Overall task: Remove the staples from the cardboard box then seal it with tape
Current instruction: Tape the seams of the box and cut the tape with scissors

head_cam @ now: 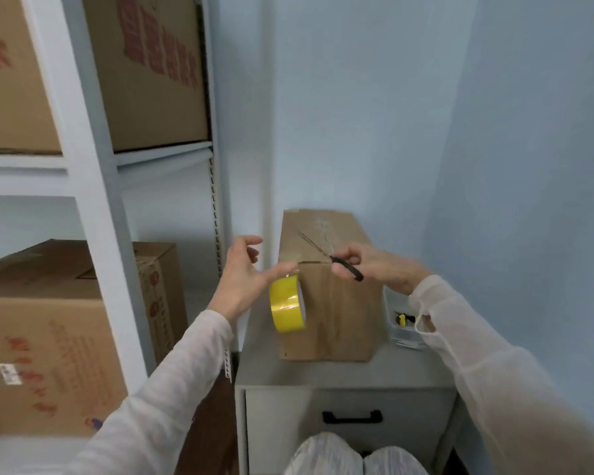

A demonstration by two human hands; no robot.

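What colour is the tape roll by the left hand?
Yellow. The tape roll shows best in the head view.

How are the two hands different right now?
The left hand is beside the cardboard box, thumb reaching over the hanging yellow tape roll; the right hand is over the box top. The left hand's fingers are loosely spread; the right hand grips black-handled scissors, blades apart. Both wear pale sleeves and work at the box's front top edge.

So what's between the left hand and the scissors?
In the head view, the box's top front edge, with what looks like a tape strip along it, from the roll to the scissors.
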